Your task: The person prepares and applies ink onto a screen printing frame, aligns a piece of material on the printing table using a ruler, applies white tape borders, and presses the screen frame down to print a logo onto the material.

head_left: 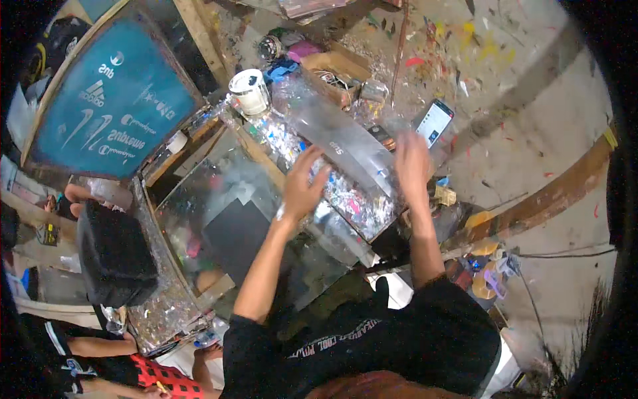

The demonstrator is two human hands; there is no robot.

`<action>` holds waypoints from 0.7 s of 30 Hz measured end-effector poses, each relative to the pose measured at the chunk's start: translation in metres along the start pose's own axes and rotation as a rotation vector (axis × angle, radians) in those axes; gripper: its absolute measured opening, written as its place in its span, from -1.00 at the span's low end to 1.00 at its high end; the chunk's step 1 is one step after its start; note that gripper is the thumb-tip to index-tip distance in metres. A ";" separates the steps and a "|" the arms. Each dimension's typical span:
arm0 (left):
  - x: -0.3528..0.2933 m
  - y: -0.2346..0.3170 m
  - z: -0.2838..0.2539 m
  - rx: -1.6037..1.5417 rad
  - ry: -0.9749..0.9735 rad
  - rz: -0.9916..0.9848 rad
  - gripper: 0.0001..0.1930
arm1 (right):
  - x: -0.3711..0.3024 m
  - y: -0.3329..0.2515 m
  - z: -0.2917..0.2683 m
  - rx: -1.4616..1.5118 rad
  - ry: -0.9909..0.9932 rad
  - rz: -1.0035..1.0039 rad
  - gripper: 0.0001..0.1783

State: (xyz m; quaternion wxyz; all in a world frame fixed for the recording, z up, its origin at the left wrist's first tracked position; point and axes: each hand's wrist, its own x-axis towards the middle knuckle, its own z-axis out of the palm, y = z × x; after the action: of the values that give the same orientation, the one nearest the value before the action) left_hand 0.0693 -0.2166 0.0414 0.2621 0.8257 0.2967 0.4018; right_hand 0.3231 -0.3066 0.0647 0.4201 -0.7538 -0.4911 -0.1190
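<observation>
Workshop; the concrete floor (525,126) is spattered with paint. At far left, a teal framed screen (116,100) with white markings leans above a black padded block (116,253). Below them, a co-worker shows in part, in red-and-black checked cloth (166,379). Next rightward, a glass panel (199,179) bears a dark angular sheet (232,233). A white bucket (250,96) stands at the far end of a paint-crusted board (359,207).

Left hand (302,189): over the board's left side, fingers apart and curved, nothing clamped; contact uncertain. Clear plastic sheet (325,130): lies lengthwise along the board, between the hands, its near end beside the right hand (413,166). That hand is blurred; cannot tell whether its fingers grip the sheet's edge. Just beyond, a lit phone (434,123) lies on the floor side.

Judgement: step in hand appears to be positioning or smoothing the sheet. Next move calls for even control of both edges, without creasing the film.
</observation>
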 end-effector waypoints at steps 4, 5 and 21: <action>-0.046 0.007 -0.072 0.055 0.025 -0.231 -0.61 | 0.126 0.064 0.095 -0.117 0.079 -0.044 -0.63; -0.058 0.007 -0.085 0.058 0.081 -0.216 -0.62 | 0.151 0.089 0.107 -0.145 0.049 -0.065 -0.64; -0.267 0.000 -0.184 0.471 0.250 -0.631 -0.50 | 0.182 0.045 0.124 -0.276 -0.028 -0.219 -0.72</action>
State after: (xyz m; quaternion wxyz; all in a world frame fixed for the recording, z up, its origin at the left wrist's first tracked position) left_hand -0.2155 -0.3682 0.0053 0.1382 0.6766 0.6487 0.3198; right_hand 0.4214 -0.1047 0.0722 0.2902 -0.7478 -0.5550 -0.2201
